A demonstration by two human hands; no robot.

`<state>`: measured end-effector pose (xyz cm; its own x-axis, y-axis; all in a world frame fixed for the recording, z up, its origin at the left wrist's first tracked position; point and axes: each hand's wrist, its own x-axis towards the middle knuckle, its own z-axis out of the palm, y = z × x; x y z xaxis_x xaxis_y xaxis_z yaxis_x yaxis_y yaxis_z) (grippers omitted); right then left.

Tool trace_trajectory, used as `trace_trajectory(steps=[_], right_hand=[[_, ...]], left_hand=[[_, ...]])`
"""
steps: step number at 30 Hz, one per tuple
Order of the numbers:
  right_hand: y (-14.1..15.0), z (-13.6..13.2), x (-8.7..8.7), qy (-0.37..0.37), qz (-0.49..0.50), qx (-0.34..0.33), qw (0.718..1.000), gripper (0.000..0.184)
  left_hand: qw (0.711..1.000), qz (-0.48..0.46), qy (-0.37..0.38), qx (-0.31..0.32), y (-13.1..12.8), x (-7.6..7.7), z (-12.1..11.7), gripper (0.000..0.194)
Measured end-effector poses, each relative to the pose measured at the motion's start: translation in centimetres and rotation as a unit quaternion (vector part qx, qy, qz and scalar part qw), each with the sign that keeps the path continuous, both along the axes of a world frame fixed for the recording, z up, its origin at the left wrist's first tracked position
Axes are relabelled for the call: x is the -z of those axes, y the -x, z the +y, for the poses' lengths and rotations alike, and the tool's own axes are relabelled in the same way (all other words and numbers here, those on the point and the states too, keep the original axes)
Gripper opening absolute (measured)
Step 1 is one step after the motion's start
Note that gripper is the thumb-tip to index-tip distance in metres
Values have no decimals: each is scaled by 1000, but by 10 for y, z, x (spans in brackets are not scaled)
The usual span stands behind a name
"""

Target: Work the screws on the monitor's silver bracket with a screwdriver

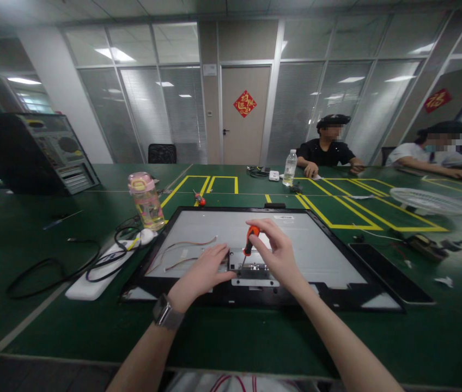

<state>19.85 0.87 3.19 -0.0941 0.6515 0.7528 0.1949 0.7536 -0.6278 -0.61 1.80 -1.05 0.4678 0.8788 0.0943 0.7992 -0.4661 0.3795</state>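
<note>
A flat display panel (312, 245) with a black frame and pale grey back lies on the green table. Around the orange and black handle of a screwdriver (251, 235) the fingers of my right hand (278, 250) are closed. Its thin shaft points down to a metal bracket (255, 275) at the panel's near middle; the exact spot its tip meets is too small to tell. My left hand (204, 270) lies flat with its fingers stretched out, touching the bracket's left side. Thin wires (186, 244) run across the panel just beyond that hand.
Left of the panel stand a pink-lidded bottle (149, 204) and a white power strip (96, 275) with black cables. A dark flat slab (390, 272) lies at the right. Farther back are a water bottle (290, 167), a computer case (30, 152) and two seated people.
</note>
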Motion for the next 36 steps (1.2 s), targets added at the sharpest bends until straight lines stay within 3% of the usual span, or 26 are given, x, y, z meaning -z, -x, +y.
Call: trace_trajectory(steps=[4,11,16,24,30,36], right_hand=[[0,-2,0,32,17,-55,998,31],[1,-1,0,4,1,9,1000,24],[0,-1,1,35,15,-56,998,31],[1,1,-1,-11,16,31,999,13],[-1,-1,-8,56,79,-25,995,14],[-2,2,-3,128,119,-105,979,21]], left_hand=[[1000,-2,-2,-5,-1,-3,-3,63],[1000,-4,7,-2,1,4,2,65],[1000,0,8,3,1,4,2,65],[1000,3,13,0,0,2,1,65],[1000,-4,15,-1,0,2,2,66],[1000,-7,20,-1,1,2,2,65]])
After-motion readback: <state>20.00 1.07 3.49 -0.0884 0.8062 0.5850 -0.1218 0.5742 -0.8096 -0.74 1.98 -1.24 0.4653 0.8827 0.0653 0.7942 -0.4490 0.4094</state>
